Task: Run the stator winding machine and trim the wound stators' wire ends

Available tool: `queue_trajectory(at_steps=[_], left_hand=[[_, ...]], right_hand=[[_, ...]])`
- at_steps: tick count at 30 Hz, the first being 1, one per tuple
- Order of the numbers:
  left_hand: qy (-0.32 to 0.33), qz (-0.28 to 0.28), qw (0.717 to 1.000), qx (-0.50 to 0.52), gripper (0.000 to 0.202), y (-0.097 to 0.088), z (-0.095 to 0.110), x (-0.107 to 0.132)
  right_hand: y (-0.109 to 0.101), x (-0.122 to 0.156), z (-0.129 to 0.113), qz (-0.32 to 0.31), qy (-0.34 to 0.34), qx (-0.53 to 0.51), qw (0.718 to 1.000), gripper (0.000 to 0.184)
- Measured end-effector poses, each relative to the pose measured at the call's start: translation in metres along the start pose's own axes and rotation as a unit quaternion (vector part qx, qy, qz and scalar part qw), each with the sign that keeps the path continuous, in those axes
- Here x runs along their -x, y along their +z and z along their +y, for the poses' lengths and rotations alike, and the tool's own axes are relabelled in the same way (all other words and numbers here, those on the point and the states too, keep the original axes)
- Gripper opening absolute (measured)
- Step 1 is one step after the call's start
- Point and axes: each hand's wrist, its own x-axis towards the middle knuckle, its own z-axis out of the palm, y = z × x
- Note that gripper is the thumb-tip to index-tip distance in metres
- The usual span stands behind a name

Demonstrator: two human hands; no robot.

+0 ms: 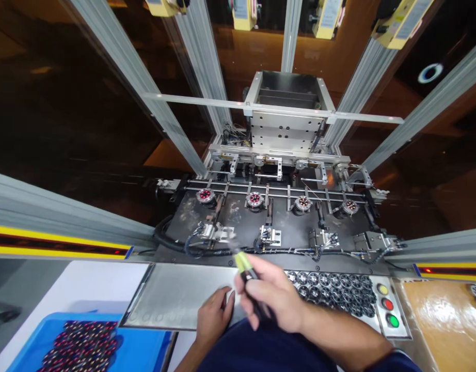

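Note:
My right hand [274, 294] is closed round the black and lime-green handle of a slim hand tool [246, 268]. Its tip is smeared by motion, so the exact kind is unclear; it points up and left toward the fixture. Lower and to the left, my left hand [215, 315] is at the front edge of a bare metal plate [168, 294]. Thumb and forefinger tips come close together there, and whatever lies between them cannot be made out. Beyond the hands, round parts with red centres [206, 195] and dark round parts [302, 203] sit on posts.
A blue tray [141, 346] at lower left holds many small red-and-black round parts. Rows of dark metal rings [331, 289] lie right of my hands, beside yellow, red and green buttons [393, 321]. Yellow-edged light bars [60, 243] flank the machine; clamps and cables [207, 253] cross its bed.

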Motion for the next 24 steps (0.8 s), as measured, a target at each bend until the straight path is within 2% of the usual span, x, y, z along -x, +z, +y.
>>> queue_trajectory(at_steps=[2, 5, 7, 9, 14, 24], left_hand=[[0.011, 0.001, 1.0, -0.005, 0.027, 0.0, 0.001, 0.0], [0.027, 0.009, 0.999, -0.016, 0.026, 0.001, 0.0, -0.001], [0.036, 0.012, 0.999, -0.022, 0.026, 0.002, -0.002, -0.001], [0.045, 0.012, 0.999, -0.028, 0.026, 0.002, -0.002, -0.001], [0.058, 0.004, 0.997, -0.046, 0.026, -0.001, -0.002, -0.001], [0.058, -0.01, 0.997, -0.051, 0.027, 0.0, -0.001, -0.001]], right_hand=[[-0.026, 0.017, -0.014, 0.083, -0.051, -0.011, 0.995, 0.027], [-0.071, 0.014, -0.024, 0.24, -0.111, -0.024, 0.964, 0.035], [-0.095, 0.003, -0.023, 0.284, -0.114, -0.028, 0.952, 0.036], [-0.11, -0.008, -0.019, 0.302, -0.107, -0.039, 0.946, 0.036], [-0.119, -0.022, -0.009, 0.331, -0.099, -0.073, 0.936, 0.035], [-0.127, -0.023, -0.008, 0.348, -0.091, -0.091, 0.929, 0.029]])
